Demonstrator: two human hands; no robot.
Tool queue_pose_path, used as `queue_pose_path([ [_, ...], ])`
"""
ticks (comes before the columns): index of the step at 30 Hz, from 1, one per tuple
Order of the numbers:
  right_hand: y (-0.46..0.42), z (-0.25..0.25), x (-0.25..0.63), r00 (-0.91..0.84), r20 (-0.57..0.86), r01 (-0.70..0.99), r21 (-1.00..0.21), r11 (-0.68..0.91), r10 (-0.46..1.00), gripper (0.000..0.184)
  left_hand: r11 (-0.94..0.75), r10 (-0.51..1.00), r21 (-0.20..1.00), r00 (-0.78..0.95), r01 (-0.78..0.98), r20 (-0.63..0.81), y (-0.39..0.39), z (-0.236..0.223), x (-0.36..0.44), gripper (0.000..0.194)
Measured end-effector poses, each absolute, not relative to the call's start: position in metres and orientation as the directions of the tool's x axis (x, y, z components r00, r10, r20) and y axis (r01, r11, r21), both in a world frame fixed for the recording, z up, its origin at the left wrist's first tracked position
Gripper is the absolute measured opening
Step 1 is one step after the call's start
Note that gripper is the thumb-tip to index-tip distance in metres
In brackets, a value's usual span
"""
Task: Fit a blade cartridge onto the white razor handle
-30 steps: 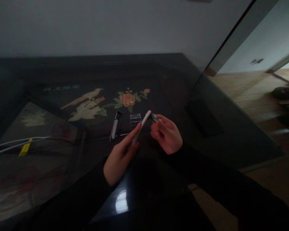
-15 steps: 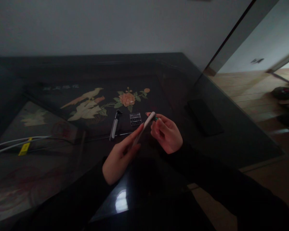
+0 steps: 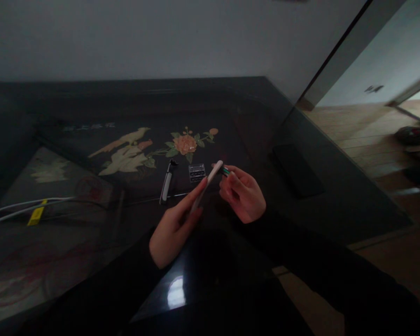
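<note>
My left hand point(image 3: 175, 224) grips a slim white handle-like piece point(image 3: 210, 179), its tip pointing up and to the right. My right hand point(image 3: 243, 193) pinches a small green and silver part point(image 3: 225, 171) right against that tip. Both hands hover over a dark glossy table point(image 3: 91, 242). Just beyond them a small clear plastic case point(image 3: 197, 172) lies on the tabletop, and left of it rests a black and white stick-shaped item point(image 3: 167, 183).
A painted bird and flower point(image 3: 185, 143) decorate the tabletop. White cables with a yellow tag point(image 3: 36, 215) run in from the left. A dark flat rectangle point(image 3: 297, 170) lies to the right near the table's edge. Wooden floor point(image 3: 364, 135) opens beyond.
The white piece and my right hand's small part have stayed together, shifting only slightly; the green part shows a little more than half a second ago.
</note>
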State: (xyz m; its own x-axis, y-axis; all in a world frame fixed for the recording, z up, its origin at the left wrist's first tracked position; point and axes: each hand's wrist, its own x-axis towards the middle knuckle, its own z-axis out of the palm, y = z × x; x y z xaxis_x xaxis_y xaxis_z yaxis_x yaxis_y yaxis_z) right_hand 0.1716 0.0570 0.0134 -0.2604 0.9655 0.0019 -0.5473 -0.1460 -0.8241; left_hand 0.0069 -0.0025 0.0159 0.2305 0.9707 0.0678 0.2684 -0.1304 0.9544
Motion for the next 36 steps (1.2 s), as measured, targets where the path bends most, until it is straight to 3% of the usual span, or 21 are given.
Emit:
queue_pose_path([
  [7, 0.0565, 0.0135, 0.1714, -0.268, -0.015, -0.53, -0.833, -0.16, 0.963, 0.039, -0.099, 0.954, 0.961, 0.298, 0.257, 0.018, -0.0082, 0.0181, 0.0089, 0.055],
  [20, 0.0552, 0.0189, 0.1718, -0.264, -0.002, -0.545, -0.825, -0.151, 0.964, 0.036, -0.097, 0.971, 0.945, 0.238, 0.312, 0.021, -0.0029, 0.0139, 0.0057, 0.055],
  [28, 0.0553, 0.0167, 0.171, -0.222, -0.007, -0.543, -0.83, -0.129, 0.975, 0.037, -0.044, 0.957, 0.955, 0.287, 0.293, -0.043, -0.0065, 0.0142, 0.009, 0.071],
  [36, 0.0568, 0.0144, 0.1716, -0.224, -0.028, -0.519, -0.843, -0.144, 0.974, 0.038, -0.039, 0.95, 0.955, 0.306, 0.295, -0.056, -0.009, 0.0142, 0.0107, 0.07],
])
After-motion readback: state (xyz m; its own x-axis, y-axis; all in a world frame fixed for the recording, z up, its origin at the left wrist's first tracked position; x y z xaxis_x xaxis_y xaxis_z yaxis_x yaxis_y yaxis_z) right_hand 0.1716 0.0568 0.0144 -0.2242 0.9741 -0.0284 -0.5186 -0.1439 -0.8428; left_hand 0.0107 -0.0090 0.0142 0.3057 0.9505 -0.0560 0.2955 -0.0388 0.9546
